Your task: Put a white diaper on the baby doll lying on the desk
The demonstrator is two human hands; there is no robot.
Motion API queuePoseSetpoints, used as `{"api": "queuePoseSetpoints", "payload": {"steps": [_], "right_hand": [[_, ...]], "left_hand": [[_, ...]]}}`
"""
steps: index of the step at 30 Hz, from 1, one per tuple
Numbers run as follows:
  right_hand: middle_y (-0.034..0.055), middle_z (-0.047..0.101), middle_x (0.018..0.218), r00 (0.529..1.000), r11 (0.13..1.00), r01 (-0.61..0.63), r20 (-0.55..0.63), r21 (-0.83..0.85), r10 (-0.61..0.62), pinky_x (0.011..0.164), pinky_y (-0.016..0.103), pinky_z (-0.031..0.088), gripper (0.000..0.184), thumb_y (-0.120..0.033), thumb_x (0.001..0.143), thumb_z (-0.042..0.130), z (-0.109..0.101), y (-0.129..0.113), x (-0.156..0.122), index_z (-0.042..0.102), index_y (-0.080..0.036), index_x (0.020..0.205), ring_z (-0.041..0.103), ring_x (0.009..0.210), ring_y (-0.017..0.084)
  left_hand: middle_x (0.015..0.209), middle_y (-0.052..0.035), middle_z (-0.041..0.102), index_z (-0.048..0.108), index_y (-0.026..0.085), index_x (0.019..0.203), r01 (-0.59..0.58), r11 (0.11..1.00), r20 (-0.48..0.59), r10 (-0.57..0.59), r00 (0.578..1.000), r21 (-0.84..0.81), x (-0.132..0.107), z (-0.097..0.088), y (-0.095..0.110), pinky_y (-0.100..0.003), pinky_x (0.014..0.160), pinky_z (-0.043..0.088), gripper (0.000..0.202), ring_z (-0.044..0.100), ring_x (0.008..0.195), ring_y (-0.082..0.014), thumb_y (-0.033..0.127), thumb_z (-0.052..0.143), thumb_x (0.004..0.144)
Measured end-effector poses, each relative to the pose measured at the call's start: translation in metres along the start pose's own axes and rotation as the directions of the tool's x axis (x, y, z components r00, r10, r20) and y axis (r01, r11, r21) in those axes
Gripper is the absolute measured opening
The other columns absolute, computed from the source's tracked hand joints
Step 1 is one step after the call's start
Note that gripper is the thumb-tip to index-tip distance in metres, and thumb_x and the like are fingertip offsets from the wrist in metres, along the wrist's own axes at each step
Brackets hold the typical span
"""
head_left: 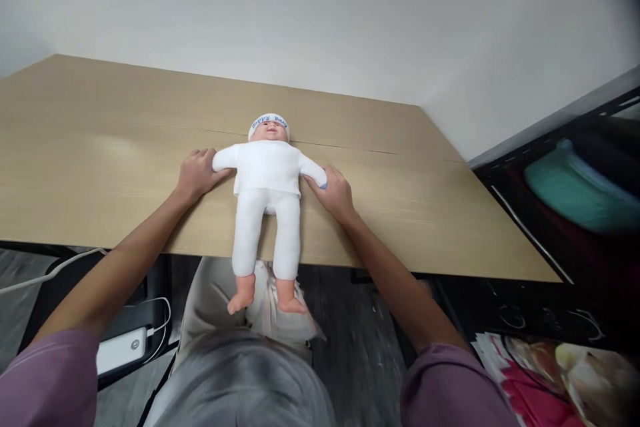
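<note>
A baby doll (269, 170) in a white shirt, white trousers and a white cap with blue lettering lies face up on the wooden table (400, 213). Its bare feet stick out past the table's front edge, above my lap. My left hand (199, 173) is closed round the end of the doll's sleeve on the left side. On the other side, my right hand (334, 192) grips the opposite sleeve end, where a bit of blue shows. Both doll arms are stretched outward, and the doll's hands are hidden.
A white power bank (121, 350) with a cable sits below the table at left. Right of the table is a dark rack holding a teal item (580, 190). Plastic packets and red cloth (535, 390) lie at lower right. A pale wall (250, 13) stands behind the table.
</note>
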State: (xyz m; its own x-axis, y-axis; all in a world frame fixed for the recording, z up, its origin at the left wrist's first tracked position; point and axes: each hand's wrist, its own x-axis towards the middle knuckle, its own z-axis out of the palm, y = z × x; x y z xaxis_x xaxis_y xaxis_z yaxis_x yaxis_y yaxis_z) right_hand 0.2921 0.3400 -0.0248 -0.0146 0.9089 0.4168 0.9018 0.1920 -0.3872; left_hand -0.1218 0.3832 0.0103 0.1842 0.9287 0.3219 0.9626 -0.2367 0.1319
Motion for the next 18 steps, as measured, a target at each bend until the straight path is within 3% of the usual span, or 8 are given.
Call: {"api": "queuePoseSetpoints", "payload": {"steps": [6, 12, 15, 18], "right_hand": [[0.0205, 0.081, 0.13, 0.994, 0.998, 0.058, -0.098, 0.028, -0.055, 0.1, 0.051, 0.06, 0.077, -0.088, 0.108, 0.047, 0.031, 0.026, 0.079, 0.069, -0.019, 0.136, 0.074, 0.118, 0.039], [0.0181, 0.082, 0.127, 0.986, 0.996, 0.086, -0.147, 0.002, -0.084, 0.095, 0.049, 0.06, 0.079, -0.092, 0.105, 0.051, 0.061, 0.053, 0.148, 0.07, -0.021, 0.136, 0.074, 0.114, 0.04], [0.0193, 0.081, 0.127, 0.983, 0.995, 0.097, -0.153, -0.023, -0.1, 0.096, 0.051, 0.059, 0.08, -0.091, 0.105, 0.052, 0.069, 0.06, 0.17, 0.07, -0.02, 0.137, 0.072, 0.116, 0.041], [0.0213, 0.078, 0.136, 0.98, 0.99, 0.128, -0.149, -0.054, -0.135, 0.105, 0.055, 0.056, 0.077, -0.084, 0.109, 0.049, 0.07, 0.062, 0.174, 0.068, -0.018, 0.142, 0.069, 0.121, 0.042]], "left_hand": [[0.12, -0.0214, 0.077, 0.072, 0.018, 0.119, 0.027, 0.999, -0.063, -0.03, 0.998, -0.041, 0.078, 0.029, -0.011, -0.044, 0.089, 0.046, 0.063, 0.065, 0.119, -0.0415, 0.077, 0.063, 0.1], [0.114, -0.0211, 0.077, 0.072, 0.016, 0.112, 0.009, 1.0, -0.102, -0.007, 0.995, 0.015, 0.153, 0.053, -0.027, -0.044, 0.091, 0.044, 0.071, 0.066, 0.113, -0.04, 0.085, 0.062, 0.099], [0.114, -0.0212, 0.077, 0.072, 0.016, 0.113, -0.001, 0.999, -0.104, 0.007, 0.995, 0.054, 0.178, 0.06, -0.034, -0.047, 0.098, 0.044, 0.073, 0.067, 0.114, -0.0415, 0.086, 0.062, 0.098], [0.121, -0.0207, 0.077, 0.072, 0.016, 0.12, -0.003, 0.998, -0.123, 0.011, 0.992, 0.066, 0.184, 0.064, -0.036, -0.051, 0.108, 0.041, 0.075, 0.066, 0.119, -0.0438, 0.087, 0.06, 0.098]]}}
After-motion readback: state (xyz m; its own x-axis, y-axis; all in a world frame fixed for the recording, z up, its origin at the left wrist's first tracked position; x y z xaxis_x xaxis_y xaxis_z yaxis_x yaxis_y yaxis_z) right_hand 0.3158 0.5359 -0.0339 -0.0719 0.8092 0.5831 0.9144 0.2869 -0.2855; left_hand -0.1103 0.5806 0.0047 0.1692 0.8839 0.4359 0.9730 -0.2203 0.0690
